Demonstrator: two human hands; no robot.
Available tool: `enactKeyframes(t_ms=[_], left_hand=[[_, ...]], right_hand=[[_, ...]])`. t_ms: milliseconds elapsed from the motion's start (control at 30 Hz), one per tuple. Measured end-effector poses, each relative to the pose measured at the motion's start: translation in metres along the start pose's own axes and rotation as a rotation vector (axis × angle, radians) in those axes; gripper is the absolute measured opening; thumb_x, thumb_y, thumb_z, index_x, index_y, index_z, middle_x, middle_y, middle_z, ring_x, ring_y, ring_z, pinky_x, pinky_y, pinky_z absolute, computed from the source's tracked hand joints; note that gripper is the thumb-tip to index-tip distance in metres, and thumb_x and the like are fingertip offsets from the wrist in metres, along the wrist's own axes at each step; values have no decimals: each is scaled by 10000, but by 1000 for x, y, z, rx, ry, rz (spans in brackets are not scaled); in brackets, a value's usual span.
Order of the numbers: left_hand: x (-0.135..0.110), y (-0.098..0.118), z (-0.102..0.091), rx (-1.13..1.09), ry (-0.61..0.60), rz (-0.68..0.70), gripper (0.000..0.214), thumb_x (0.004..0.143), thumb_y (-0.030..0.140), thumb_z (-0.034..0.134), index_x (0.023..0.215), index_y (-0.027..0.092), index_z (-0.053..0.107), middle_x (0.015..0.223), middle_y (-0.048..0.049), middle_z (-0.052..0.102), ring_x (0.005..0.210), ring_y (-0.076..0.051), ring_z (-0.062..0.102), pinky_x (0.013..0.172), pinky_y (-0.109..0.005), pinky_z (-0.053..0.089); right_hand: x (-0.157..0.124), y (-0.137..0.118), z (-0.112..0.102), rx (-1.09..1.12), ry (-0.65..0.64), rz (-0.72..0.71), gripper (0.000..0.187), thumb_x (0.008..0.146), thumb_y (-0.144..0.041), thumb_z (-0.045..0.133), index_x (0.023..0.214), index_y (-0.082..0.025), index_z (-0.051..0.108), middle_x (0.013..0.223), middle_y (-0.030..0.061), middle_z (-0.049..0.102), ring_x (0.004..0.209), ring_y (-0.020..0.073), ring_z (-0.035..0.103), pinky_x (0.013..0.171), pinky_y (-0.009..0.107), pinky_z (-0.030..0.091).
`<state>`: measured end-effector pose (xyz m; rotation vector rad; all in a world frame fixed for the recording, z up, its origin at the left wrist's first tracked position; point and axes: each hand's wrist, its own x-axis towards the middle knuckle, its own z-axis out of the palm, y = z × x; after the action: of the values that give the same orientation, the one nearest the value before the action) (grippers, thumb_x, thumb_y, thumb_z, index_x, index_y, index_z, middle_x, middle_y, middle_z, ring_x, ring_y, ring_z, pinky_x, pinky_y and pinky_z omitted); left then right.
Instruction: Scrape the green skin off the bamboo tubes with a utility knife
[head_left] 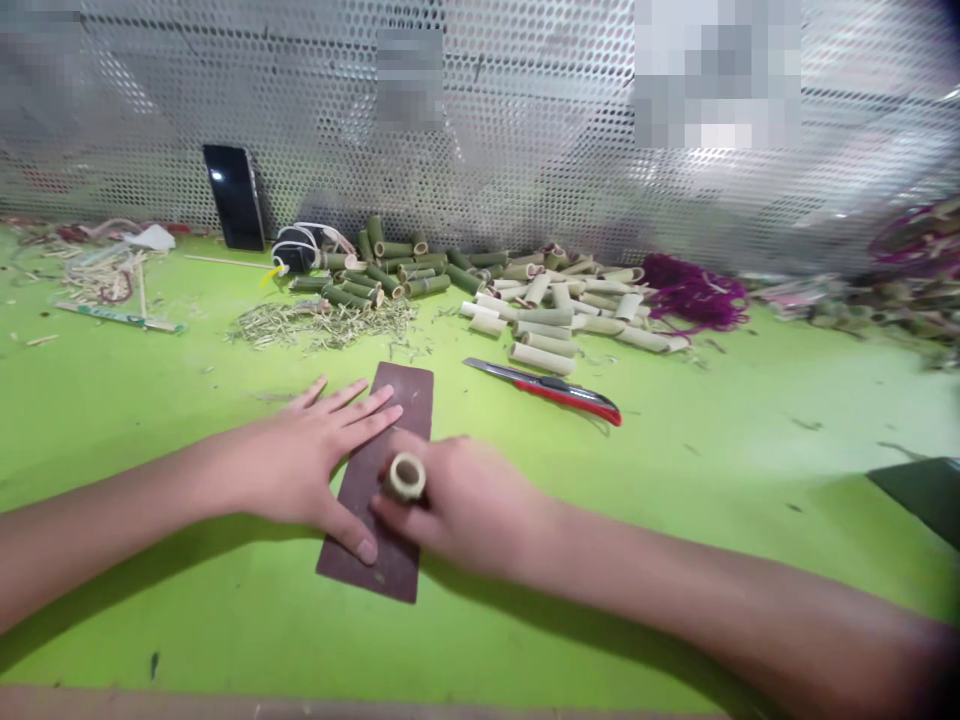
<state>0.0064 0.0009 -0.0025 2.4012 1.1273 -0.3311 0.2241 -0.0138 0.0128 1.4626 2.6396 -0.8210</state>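
Note:
A short hollow bamboo tube (407,478) stands roughly upright on a strip of brown sandpaper (405,390), its open end facing me. Around it are the fingers of my right hand (472,500), closed and slightly blurred. My left hand (307,455) lies flat with fingers spread, its fingertips and thumb pressing on the sandpaper's left side. Where the tube's lower end meets the sandpaper is hidden by the right hand. Beyond the sandpaper, to the right, a red-handled utility knife (566,394) lies with its blade out.
Green bamboo pieces (382,275) and pale scraped ones (544,345) are heaped at the back, near shavings (319,325) and purple string (694,292). A phone (235,198) leans on the perforated metal panel (517,130). A dark green object (926,492) sits at the right edge.

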Motion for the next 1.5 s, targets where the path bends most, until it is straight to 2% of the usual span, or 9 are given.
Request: enactKeyframes(t_ms=[167,400,600,733,900,1033,1167,1300,1500], left_hand=[[-1,0,0,-10,28,25,1380,643,985,592,1671,287,-8,1724,-63,-101,1604,-414,-51,1274,-682,-30],[-1,1,-1,-11,26,18,1379,634,987,596,1680,294,25,1727,-60,-90,1605,-415,-43,1284,-659,-13],[0,2,0,-17,21,34,1366,659,982,585,1680,272,21,1732,-76,-65,1606,-415,-36,1280,-668,-18],[-1,2,0,-19,37,34,1363,654,986,582,1681,283,27,1730,-69,-80,1606,-418,-30,1282,-665,-20],[-2,0,2,-21,28,41,1363,652,996,567,1679,293,11,1727,-52,-98,1608,-404,-51,1287,-651,-29],[-2,-1,3,-22,40,39,1358,648,1005,552,1676,309,2,1729,-49,-93,1607,-410,-43,1285,-663,-14],[-2,-1,4,-8,46,42,1341,664,995,555,1673,309,1,1733,-58,-72,1607,-409,-39,1286,-663,1],[-2,-3,5,0,63,44,1338,654,995,563,1671,318,18,1738,-61,-51,1608,-417,-15,1282,-672,3],[-2,-1,2,-5,36,33,1343,662,1001,546,1670,305,-6,1728,-50,-86,1608,-407,-40,1279,-674,-19]], right_hand=[[-5,-1,2,12,99,-28,139,904,-342,672,852,-215,652,723,-8,699,590,131,556,561,253,348],[-6,5,0,64,232,-100,131,919,-342,644,922,-214,673,806,-2,736,641,137,615,604,260,394],[-15,9,5,53,174,-366,166,961,-326,663,1077,-218,713,900,13,769,751,148,674,682,255,456],[-13,16,1,-134,183,-211,215,982,-299,626,1154,-171,644,925,58,750,702,172,644,612,279,416],[-16,6,-2,-195,-26,-352,141,1020,-319,546,979,-200,609,840,25,706,622,149,588,566,279,372],[-19,-6,-5,-291,52,-73,274,1063,-372,435,951,-206,622,701,24,664,522,161,550,503,291,280],[-18,-9,-11,-294,-61,-113,353,1037,-446,458,862,-216,660,619,30,644,469,167,520,489,313,258],[-13,-4,-19,-286,36,62,477,1057,-489,404,825,-221,724,688,64,705,535,180,565,522,308,307],[-16,-9,-21,-404,7,14,439,1042,-486,459,811,-216,718,668,70,698,530,184,575,515,316,261]])
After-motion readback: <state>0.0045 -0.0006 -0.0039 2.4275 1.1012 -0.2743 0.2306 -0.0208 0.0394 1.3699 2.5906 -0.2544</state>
